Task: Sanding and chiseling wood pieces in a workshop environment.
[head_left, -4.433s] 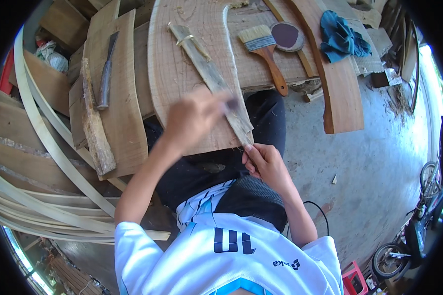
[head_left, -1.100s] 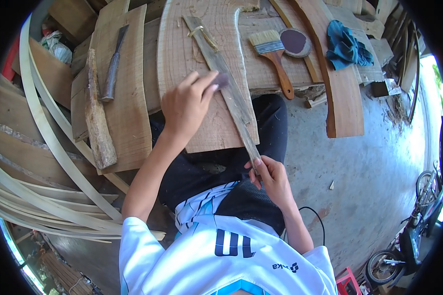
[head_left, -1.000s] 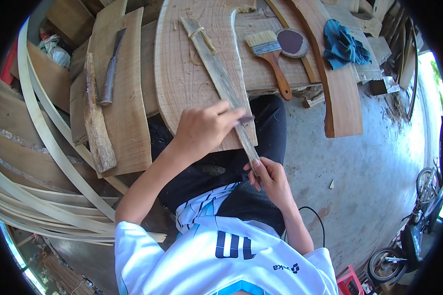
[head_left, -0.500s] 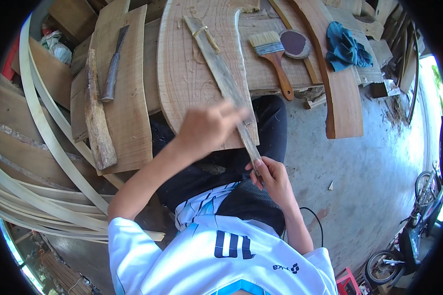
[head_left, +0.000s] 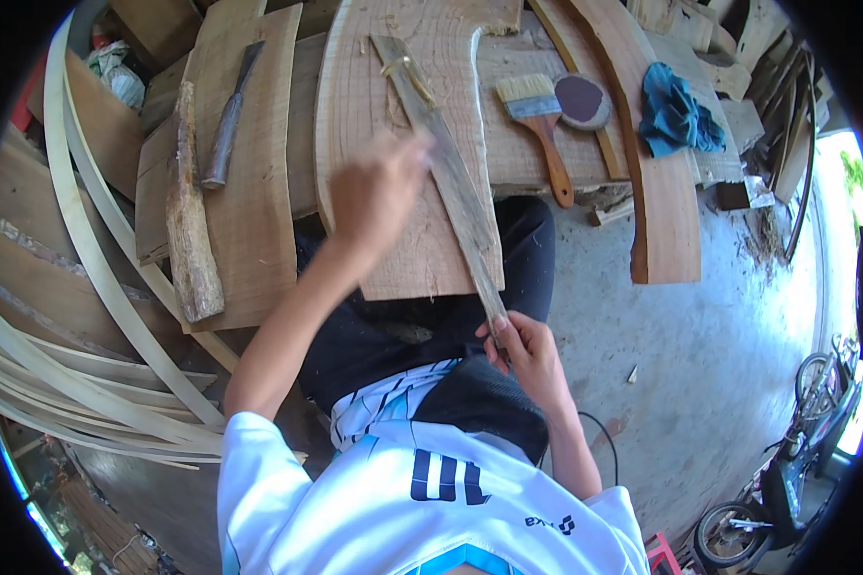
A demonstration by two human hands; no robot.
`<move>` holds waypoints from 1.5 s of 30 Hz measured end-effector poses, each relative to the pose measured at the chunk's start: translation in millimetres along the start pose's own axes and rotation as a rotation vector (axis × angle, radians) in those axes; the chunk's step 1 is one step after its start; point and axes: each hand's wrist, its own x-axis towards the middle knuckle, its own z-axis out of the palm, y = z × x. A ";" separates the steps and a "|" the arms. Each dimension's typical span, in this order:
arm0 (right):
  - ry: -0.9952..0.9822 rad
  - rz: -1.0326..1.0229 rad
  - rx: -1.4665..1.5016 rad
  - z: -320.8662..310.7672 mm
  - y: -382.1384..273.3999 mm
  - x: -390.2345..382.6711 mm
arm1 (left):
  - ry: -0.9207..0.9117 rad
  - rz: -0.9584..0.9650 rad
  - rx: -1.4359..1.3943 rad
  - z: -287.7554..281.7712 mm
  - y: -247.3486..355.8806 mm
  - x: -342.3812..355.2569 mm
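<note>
A long, narrow, weathered wooden strip (head_left: 458, 192) lies slantwise over a broad reddish-brown board (head_left: 355, 105). My right hand (head_left: 527, 350) grips its near end, thumb on top and fingers curled beneath, just past the board's front edge. My left hand (head_left: 379, 192) is over the board, close to the strip's left side. Motion smears its fingers, so I cannot tell whether they hold anything or touch the wood. Curled wood shavings (head_left: 414, 81) sit on the strip near its far end.
To the left, a chisel (head_left: 230, 134) and a rough wooden stick (head_left: 190, 211) rest on boards. At right are a paintbrush (head_left: 544, 129), a round dark-faced disc (head_left: 582, 102), a curved plank (head_left: 662, 211) and a blue cloth (head_left: 679, 110). Bent pale strips (head_left: 86, 201) fill the far left.
My left hand has moved away from me and slightly left, farther up along the strip. My right hand keeps its hold on the near end. The view has shifted slightly.
</note>
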 end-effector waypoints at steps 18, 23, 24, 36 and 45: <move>-0.231 0.136 -0.856 -28.7 -61.7 8.0 | 0.157 -0.145 0.231 -53.3 -81.0 4.9; 0.261 -0.295 -0.985 -13.4 -68.6 21.4 | 0.288 -0.388 0.629 -92.4 -129.1 16.7; 0.341 -0.411 -0.878 -3.8 -77.9 33.0 | 0.266 -0.399 0.705 -95.0 -144.7 13.8; 0.656 -0.653 -0.893 34.8 -82.5 220.4 | 0.094 -0.659 0.411 -85.6 -130.7 8.7; 0.715 -0.772 -0.814 37.3 -85.6 212.5 | 0.080 -0.217 -0.368 -142.1 -46.0 -59.3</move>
